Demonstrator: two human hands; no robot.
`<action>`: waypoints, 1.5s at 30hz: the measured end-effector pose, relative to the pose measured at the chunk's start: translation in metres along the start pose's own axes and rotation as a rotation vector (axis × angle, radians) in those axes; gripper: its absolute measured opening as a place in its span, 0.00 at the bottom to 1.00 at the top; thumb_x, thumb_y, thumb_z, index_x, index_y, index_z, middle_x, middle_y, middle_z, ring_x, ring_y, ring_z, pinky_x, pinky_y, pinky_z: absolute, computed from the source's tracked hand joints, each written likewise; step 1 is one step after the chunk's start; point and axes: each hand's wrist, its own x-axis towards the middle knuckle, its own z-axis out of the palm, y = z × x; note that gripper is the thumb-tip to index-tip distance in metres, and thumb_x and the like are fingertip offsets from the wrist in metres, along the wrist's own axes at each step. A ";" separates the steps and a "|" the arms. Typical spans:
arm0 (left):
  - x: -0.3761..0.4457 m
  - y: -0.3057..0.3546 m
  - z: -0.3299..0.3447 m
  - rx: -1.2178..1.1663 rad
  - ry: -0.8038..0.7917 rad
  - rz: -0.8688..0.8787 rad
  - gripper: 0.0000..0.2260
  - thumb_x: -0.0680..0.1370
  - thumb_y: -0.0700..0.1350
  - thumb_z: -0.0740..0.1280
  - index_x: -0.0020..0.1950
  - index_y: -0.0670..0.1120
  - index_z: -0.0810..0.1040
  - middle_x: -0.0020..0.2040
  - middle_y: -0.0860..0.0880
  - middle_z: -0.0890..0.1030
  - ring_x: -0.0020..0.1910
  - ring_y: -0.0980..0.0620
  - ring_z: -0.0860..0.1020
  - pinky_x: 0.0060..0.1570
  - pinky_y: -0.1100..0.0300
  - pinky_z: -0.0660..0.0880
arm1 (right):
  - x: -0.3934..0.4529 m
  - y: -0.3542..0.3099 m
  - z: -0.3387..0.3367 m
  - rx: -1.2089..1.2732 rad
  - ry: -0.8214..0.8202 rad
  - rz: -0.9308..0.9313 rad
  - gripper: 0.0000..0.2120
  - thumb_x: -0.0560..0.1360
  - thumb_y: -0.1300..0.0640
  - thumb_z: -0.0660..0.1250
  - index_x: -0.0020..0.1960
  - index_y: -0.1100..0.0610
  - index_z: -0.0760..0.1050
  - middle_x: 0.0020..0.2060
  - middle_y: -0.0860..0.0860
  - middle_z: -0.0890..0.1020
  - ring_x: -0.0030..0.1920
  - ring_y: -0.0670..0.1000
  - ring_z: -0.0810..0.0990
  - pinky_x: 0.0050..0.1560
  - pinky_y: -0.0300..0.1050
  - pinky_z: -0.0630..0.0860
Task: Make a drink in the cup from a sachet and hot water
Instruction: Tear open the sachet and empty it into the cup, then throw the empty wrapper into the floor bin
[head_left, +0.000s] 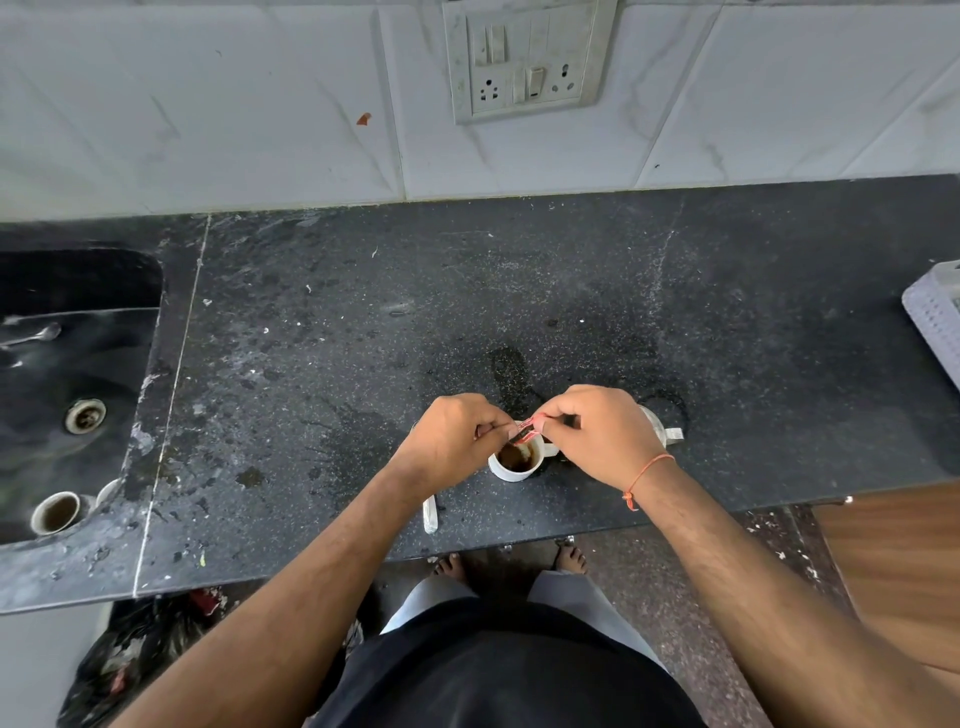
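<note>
A small white cup stands on the black stone counter near its front edge, with brown powder or liquid inside. Directly above its rim, a small red sachet is pinched between my left hand and my right hand, tilted down over the cup. Behind my right hand a metal vessel with a handle is partly hidden. A spoon lies on the counter by my left wrist.
A dark sink with a drain and two used cups is at the left. A white perforated basket sits at the right edge. A switch and socket plate is on the tiled wall. Wet stains mark the counter behind the cup.
</note>
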 end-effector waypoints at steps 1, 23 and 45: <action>-0.001 -0.002 0.000 -0.013 0.008 -0.023 0.05 0.83 0.47 0.75 0.49 0.49 0.89 0.39 0.55 0.81 0.40 0.56 0.78 0.40 0.69 0.71 | 0.000 0.001 -0.001 0.027 -0.003 0.006 0.05 0.78 0.50 0.74 0.49 0.43 0.89 0.42 0.40 0.85 0.43 0.43 0.82 0.44 0.46 0.77; -0.088 0.052 0.001 -1.050 0.364 -0.616 0.19 0.89 0.44 0.58 0.55 0.39 0.87 0.50 0.40 0.81 0.41 0.52 0.77 0.49 0.57 0.81 | 0.011 -0.052 0.002 0.420 -0.439 -0.169 0.02 0.78 0.52 0.78 0.48 0.49 0.90 0.34 0.44 0.87 0.33 0.39 0.78 0.38 0.36 0.73; -0.371 -0.100 0.081 -1.122 1.040 -0.966 0.10 0.86 0.43 0.70 0.53 0.49 0.92 0.45 0.49 0.88 0.45 0.53 0.80 0.46 0.60 0.76 | -0.097 -0.211 0.292 0.036 -0.870 -0.381 0.03 0.75 0.52 0.78 0.48 0.47 0.86 0.28 0.42 0.81 0.34 0.41 0.79 0.44 0.42 0.79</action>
